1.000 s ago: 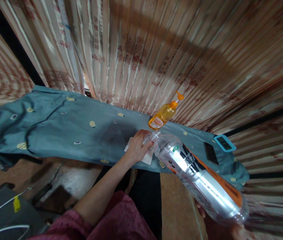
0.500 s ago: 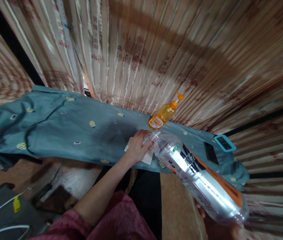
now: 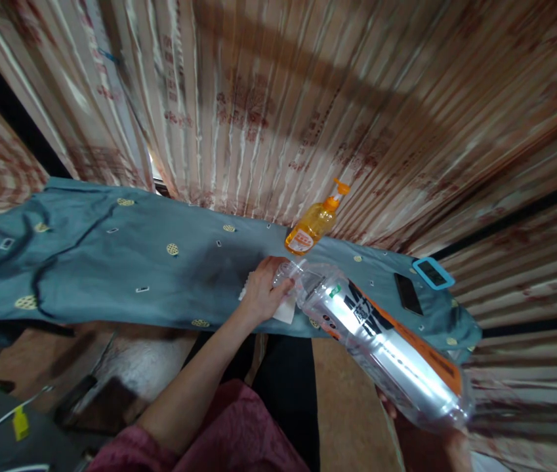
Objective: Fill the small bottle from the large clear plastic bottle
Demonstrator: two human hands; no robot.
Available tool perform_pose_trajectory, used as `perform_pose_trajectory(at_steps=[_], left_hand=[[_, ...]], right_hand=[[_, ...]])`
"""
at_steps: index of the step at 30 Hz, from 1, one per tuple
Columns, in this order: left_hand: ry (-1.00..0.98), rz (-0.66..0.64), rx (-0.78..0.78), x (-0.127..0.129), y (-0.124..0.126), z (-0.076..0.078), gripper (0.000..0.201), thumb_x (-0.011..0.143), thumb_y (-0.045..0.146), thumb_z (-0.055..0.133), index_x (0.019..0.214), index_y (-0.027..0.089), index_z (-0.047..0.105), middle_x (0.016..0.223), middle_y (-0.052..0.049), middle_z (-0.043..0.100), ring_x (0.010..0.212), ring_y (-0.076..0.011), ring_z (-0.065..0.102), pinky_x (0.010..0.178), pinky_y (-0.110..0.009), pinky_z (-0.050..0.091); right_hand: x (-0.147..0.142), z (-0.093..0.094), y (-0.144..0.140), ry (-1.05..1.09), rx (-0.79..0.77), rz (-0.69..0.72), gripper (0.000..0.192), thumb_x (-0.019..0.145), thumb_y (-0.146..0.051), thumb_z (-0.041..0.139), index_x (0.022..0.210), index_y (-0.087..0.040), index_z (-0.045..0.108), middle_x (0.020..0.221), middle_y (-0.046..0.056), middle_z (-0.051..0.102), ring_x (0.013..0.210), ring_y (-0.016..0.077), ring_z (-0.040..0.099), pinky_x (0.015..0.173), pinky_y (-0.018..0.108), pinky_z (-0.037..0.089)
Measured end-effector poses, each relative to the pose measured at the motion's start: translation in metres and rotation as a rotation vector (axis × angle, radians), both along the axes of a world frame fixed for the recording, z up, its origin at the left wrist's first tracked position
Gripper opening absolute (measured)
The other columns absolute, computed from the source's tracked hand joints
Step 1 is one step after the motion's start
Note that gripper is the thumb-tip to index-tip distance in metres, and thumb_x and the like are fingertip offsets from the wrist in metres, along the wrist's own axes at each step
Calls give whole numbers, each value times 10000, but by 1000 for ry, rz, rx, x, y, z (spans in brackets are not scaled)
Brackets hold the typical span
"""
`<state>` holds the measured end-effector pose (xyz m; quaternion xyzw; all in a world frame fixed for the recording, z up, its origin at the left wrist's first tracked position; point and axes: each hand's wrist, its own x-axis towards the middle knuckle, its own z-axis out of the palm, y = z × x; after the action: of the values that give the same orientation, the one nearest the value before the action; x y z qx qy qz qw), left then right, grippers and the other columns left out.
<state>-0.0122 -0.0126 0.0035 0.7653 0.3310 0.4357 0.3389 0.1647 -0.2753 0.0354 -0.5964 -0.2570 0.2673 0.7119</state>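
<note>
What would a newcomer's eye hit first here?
First, the large silver-and-orange bottle slanting across the lower right, its base end held by the mostly hidden right hand and its mouth end at the left hand, which grips a clear vessel. Next, the orange-yellow pump bottle standing beyond that mouth on the teal cloth, near the curtain. Then the blue-framed display beside a dark phone, toward the cloth's right end.

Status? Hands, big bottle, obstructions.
Right hand, partly hidden, holding large bottle tilted. Left hand around small clear vessel at bottle's mouth. Pump bottle just beyond, not blocking.
</note>
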Motion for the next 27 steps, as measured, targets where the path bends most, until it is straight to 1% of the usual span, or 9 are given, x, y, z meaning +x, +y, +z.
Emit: perform_pose_trajectory(at_steps=[2,5,8,12,14,17,21,24,27], left_hand=[[0,1,7,0,0,0,402,961,456,465,1143,152,653,1094,-118,704,1019,-271,659,915,-393,519],[-18,-3,23,-1,0,1,428,965,476,445,1140,145,651,1076,-120,704,995,-267,659,898,-390,522],[-16,4,25,0,0,1,428,969,478,437,1135,148,653,1050,-112,702,966,-258,657,875,-382,523],[4,12,21,0,1,1,413,968,475,449,1122,153,658,1040,-107,701,964,-256,656,867,-378,523],[8,5,24,0,1,2,415,966,479,454,1125,154,658,1040,-106,700,967,-257,659,869,-377,524],[9,3,27,0,1,2,414,967,478,453,1131,154,652,1040,-105,697,969,-258,663,870,-379,524],[6,3,46,0,2,1,450,978,503,430,1128,141,652,1024,-114,695,953,-262,665,855,-385,526],[-5,-4,50,1,2,0,485,982,535,410,1138,145,652,1044,-118,697,960,-259,664,862,-386,529],[-5,-2,33,2,2,-1,456,979,521,428,1137,157,653,1053,-106,701,975,-253,663,883,-384,530]], right_hand=[[-2,1,1,49,-14,-34,637,688,-730,772,1105,-262,655,857,35,702,650,235,645,571,360,513],[-6,6,2,80,-37,-8,706,697,-751,743,1187,-254,639,902,39,703,682,232,643,587,349,516],[-15,15,8,96,-12,4,711,663,-719,807,1206,-294,636,929,6,708,682,197,631,594,299,509],[-28,27,17,93,28,-65,744,613,-685,865,1218,-300,664,1088,4,694,704,172,636,585,279,496],[-31,30,19,85,31,-69,792,600,-697,868,1248,-294,658,1113,20,682,703,178,633,553,282,485],[-30,29,19,93,19,-58,856,543,-708,894,1259,-306,652,1093,27,684,708,176,623,544,271,487],[-27,25,17,117,11,-67,842,520,-734,891,1218,-318,671,1097,4,696,716,157,629,570,250,501],[-26,23,17,97,22,-52,815,558,-735,876,1232,-326,668,1082,-9,713,704,162,642,563,260,506],[-25,22,14,93,35,-12,775,614,-711,866,1255,-329,656,1032,-12,738,708,170,661,575,263,528]])
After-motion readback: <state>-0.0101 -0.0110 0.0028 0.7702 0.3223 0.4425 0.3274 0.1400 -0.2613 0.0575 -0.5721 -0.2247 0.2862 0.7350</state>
